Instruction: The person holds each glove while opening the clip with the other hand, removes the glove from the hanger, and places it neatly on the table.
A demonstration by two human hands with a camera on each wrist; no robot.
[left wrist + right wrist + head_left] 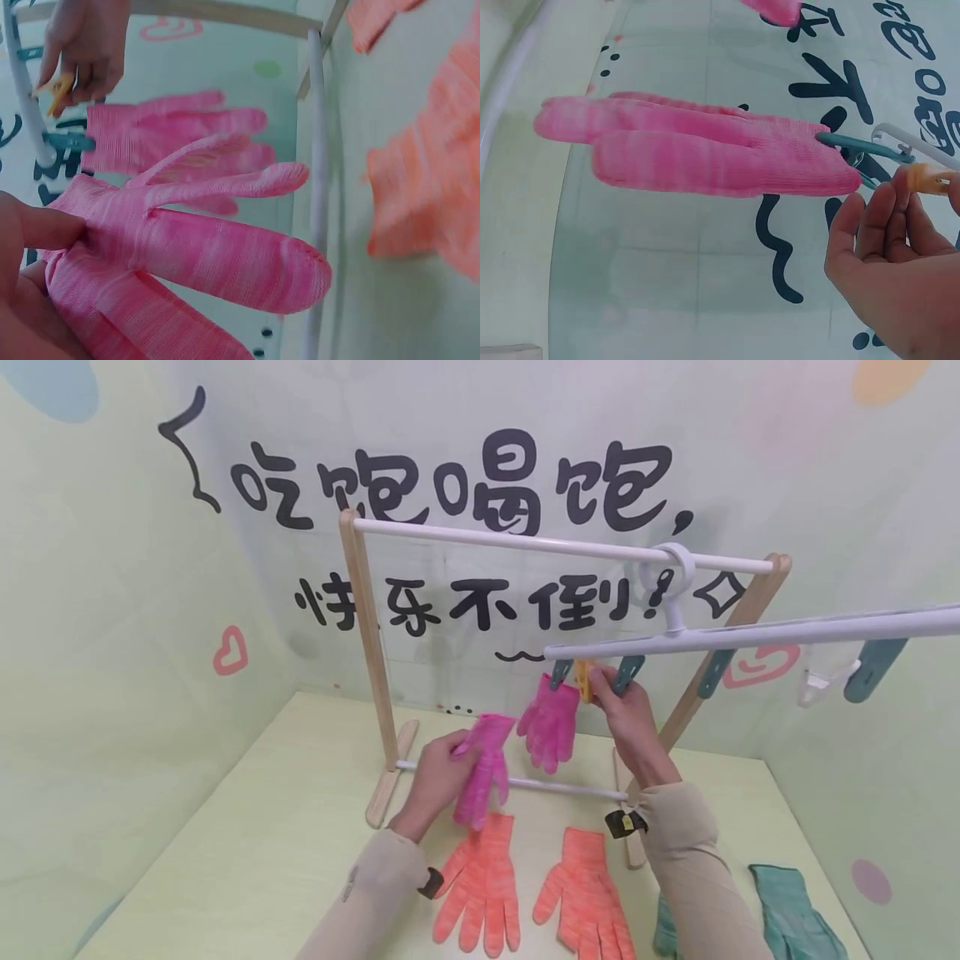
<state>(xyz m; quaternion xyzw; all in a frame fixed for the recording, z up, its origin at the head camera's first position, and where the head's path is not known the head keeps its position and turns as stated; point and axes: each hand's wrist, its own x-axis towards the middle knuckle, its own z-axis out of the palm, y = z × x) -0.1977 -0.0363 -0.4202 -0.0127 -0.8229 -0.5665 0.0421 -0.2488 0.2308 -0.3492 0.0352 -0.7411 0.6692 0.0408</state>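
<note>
My left hand (442, 774) pinches a pink knit glove (486, 768) near its cuff; its fingers hang down over the table in the head view. A second pink glove (551, 727) hangs by its cuff from a dark green clip (561, 672) at the left end of a white hanger (750, 632). Just right of that clip, my right hand (626, 714) pinches a yellow clothespin (584, 681) between thumb and fingers. In the right wrist view the clothespin (928, 179) is beside the hung glove's cuff. Whether it touches the cuff I cannot tell.
The hanger hooks on the top bar (510, 541) of a wood-and-white rack. Several more green clips (717, 672) hang along it to the right. Two orange gloves (487, 885) lie on the table (247, 843), and green gloves (795, 910) lie at the front right.
</note>
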